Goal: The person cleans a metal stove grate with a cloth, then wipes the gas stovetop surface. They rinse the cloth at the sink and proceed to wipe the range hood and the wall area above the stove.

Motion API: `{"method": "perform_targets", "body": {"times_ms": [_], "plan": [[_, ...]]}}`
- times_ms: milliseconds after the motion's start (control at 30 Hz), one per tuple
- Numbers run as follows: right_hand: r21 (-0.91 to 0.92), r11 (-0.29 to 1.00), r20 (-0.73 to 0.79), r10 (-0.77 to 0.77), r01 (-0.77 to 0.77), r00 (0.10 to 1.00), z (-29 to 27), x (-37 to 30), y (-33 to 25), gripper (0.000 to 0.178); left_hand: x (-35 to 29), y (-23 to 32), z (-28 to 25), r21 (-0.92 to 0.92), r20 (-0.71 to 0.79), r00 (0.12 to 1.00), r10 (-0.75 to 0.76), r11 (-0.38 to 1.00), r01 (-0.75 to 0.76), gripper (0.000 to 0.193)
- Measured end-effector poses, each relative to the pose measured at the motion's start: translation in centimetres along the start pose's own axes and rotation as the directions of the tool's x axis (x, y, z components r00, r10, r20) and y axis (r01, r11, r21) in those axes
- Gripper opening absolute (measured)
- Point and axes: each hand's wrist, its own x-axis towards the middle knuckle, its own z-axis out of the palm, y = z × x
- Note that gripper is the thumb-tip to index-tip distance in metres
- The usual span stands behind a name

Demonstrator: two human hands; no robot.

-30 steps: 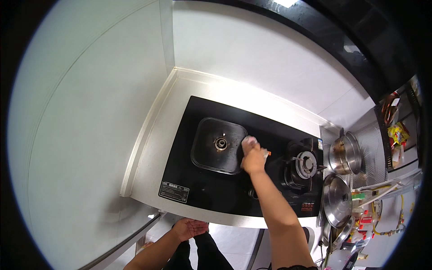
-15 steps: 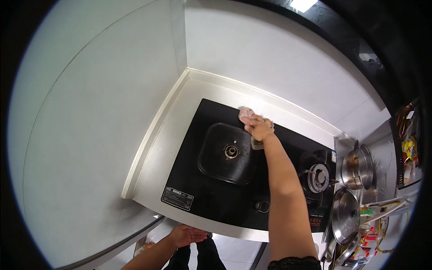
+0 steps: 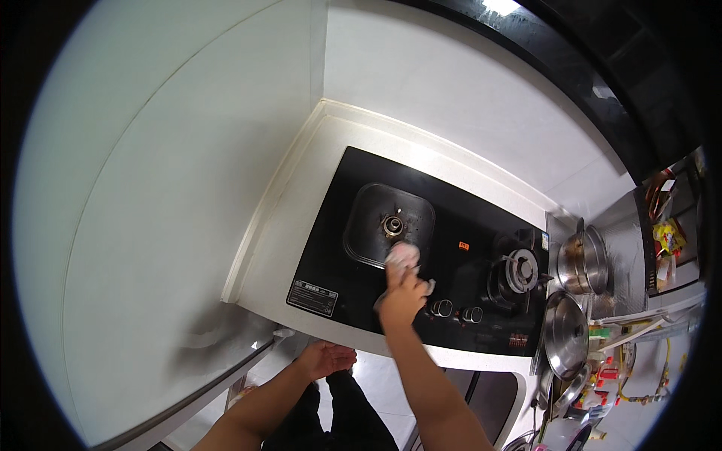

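My right hand (image 3: 402,302) is closed over a pale pinkish cloth (image 3: 404,256), pressing it onto the black glass gas hob (image 3: 451,203). The cloth lies at the near edge of the square recessed burner tray (image 3: 361,244), whose burner base (image 3: 393,225) stands bare in the middle. Part of the cloth pokes out beside my fingers, slightly smeared by motion. Two control knobs (image 3: 442,308) sit just right of this hand. Below the counter's front edge, my left hand (image 3: 328,360) hangs in the air with its fingers stretched out, holding nothing.
The right-hand burner (image 3: 520,270) has its pan support on. Beyond it stand a steel pot (image 3: 575,263) and a round steel lid (image 3: 565,335). A pale counter (image 3: 278,225) with a raised rim borders the hob along the walls. Bottles and packets crowd the far right.
My right hand has swept the cloth from the hob's back edge toward me, to the near side of the left burner tray. My left hand stays low, fingers extended.
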Motion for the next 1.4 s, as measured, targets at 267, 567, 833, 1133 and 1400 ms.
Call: {"method": "perform_targets", "body": {"times_ms": [267,567,833,1133,1400], "plan": [[0.377,0.686,-0.214,-0.589,0.623,0.779,-2.1,9.8,-6.4,0.051,-0.9,0.6,1.1,0.004,-0.087,0.995,-0.039,0.999,0.039,0.047],[0.45,0.6,-0.11,-0.698,0.661,0.708,0.9,3.6,-5.2,0.047,-0.7,-0.1,-0.4,-0.029,0.068,0.998,0.007,1.0,-0.005,0.049],[0.563,0.629,-0.277,-0.467,0.536,0.84,-2.6,-6.0,1.9,0.049,-0.3,0.4,0.3,-0.02,0.03,0.999,-0.01,1.0,0.011,0.049],[0.124,0.992,-0.088,0.003,0.008,0.996,-0.7,-7.6,-2.2,0.051,0.0,0.7,-1.1,-0.082,0.041,0.999,-0.034,0.996,0.037,0.049],[0.536,0.788,-0.241,-0.202,0.304,0.949,-1.0,-10.9,-5.8,0.045,-0.6,1.4,-1.0,-0.008,0.027,1.0,0.016,1.0,-0.016,0.043]]}}
